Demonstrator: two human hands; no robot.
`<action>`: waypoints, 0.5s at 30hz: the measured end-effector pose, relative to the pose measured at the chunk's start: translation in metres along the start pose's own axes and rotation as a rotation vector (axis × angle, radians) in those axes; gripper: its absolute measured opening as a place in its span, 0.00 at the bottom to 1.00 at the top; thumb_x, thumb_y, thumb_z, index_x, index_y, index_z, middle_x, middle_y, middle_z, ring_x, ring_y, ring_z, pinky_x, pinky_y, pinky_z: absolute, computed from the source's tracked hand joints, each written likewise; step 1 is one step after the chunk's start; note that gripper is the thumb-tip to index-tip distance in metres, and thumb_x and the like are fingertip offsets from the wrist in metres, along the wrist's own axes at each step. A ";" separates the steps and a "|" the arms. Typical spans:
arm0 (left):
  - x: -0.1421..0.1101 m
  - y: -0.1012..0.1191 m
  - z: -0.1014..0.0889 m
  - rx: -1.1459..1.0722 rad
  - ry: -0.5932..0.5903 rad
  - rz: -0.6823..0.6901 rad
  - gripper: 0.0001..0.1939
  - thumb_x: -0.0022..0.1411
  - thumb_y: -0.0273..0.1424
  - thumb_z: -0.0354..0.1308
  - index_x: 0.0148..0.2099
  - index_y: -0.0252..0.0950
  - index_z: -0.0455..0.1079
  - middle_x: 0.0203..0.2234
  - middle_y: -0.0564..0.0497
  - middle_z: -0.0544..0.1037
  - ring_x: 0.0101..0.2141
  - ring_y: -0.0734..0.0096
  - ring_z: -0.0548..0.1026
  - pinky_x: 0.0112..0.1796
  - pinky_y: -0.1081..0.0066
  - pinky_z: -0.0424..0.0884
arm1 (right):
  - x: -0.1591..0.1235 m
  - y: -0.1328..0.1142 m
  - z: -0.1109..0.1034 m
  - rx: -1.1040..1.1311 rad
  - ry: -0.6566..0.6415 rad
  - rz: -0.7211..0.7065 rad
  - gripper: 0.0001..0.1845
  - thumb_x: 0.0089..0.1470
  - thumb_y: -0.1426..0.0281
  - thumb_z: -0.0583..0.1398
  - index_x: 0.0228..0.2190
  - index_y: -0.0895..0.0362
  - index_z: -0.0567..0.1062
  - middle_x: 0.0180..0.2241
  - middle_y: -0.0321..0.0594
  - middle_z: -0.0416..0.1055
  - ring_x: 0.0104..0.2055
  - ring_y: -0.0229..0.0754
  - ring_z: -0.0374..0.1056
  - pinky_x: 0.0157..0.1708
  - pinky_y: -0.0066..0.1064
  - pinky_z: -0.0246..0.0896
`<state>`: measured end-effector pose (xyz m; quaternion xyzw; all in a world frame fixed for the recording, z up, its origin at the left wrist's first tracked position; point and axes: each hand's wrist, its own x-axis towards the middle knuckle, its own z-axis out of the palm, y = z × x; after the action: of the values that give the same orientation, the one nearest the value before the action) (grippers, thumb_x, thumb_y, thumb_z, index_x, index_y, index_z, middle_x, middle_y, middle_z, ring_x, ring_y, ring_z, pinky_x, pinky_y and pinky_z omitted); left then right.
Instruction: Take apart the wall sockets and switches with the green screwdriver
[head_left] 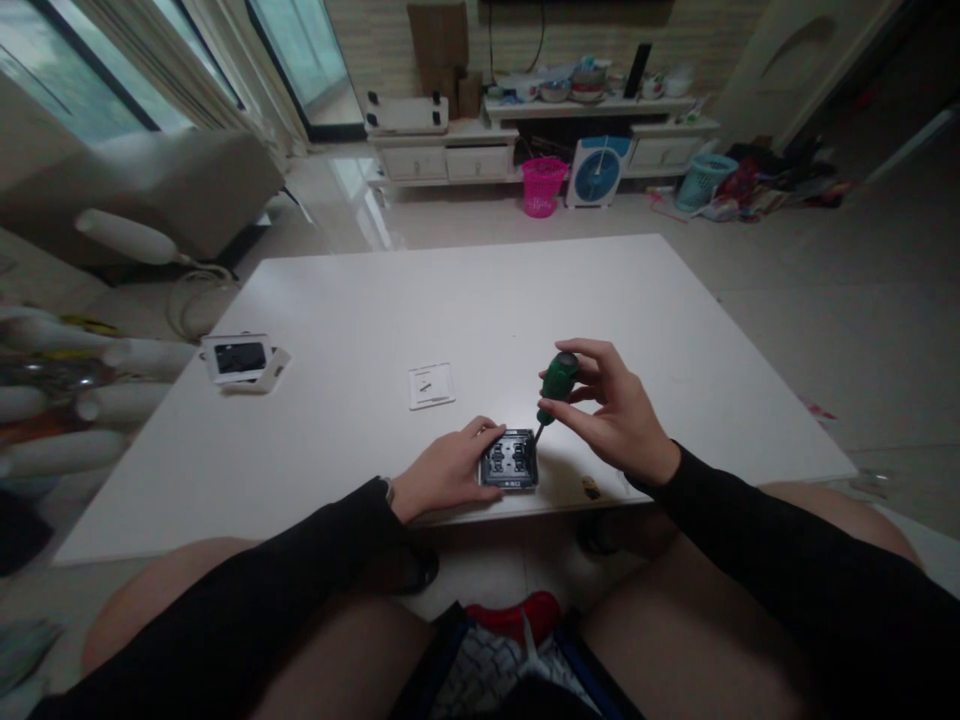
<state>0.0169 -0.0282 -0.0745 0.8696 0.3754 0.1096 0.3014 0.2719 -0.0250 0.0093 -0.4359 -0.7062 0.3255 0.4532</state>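
Note:
A square black wall-switch-like module (510, 460) with a pale rim lies near the front edge of the white table. My left hand (457, 465) grips its left side, thumb and fingers along the edges. In my right hand (611, 410) is a green-handled screwdriver (558, 388), held tilted between thumb and fingers. Its tip reaches the module's right edge; whether it sits in a slot or screw there I cannot tell. Beyond the module rests a white square cover plate (432, 386) with a small dark item on it. A small yellow-and-dark part (592, 488) lies below my right hand.
The white table (360, 310) spans the space before me. At its left end, a black-faced module in a white frame (240, 358) rests on another pale piece. Farther off stand a pink basket (544, 185), a blue-and-white fan (598, 172) and a white cabinet (480, 160).

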 end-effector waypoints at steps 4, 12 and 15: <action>0.000 0.000 -0.001 -0.001 -0.012 -0.009 0.45 0.55 0.40 0.72 0.70 0.41 0.59 0.62 0.40 0.69 0.48 0.51 0.80 0.48 0.57 0.77 | 0.000 0.000 0.001 -0.018 -0.016 -0.025 0.28 0.57 0.67 0.69 0.56 0.47 0.67 0.41 0.36 0.74 0.44 0.44 0.77 0.38 0.34 0.80; -0.001 -0.001 0.001 0.011 -0.017 -0.010 0.45 0.56 0.42 0.71 0.71 0.43 0.57 0.63 0.42 0.68 0.49 0.51 0.79 0.49 0.57 0.77 | 0.000 0.003 0.002 -0.046 -0.002 -0.107 0.28 0.57 0.68 0.69 0.56 0.49 0.67 0.41 0.37 0.73 0.42 0.42 0.76 0.36 0.31 0.80; -0.001 -0.002 0.002 0.021 -0.013 -0.017 0.45 0.56 0.43 0.71 0.71 0.44 0.57 0.63 0.42 0.67 0.49 0.51 0.79 0.49 0.57 0.77 | 0.000 0.003 0.003 -0.055 0.003 -0.133 0.28 0.57 0.69 0.69 0.56 0.49 0.68 0.41 0.37 0.73 0.42 0.41 0.76 0.36 0.30 0.80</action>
<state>0.0155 -0.0289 -0.0769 0.8704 0.3817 0.0973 0.2955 0.2701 -0.0244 0.0055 -0.4009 -0.7414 0.2744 0.4628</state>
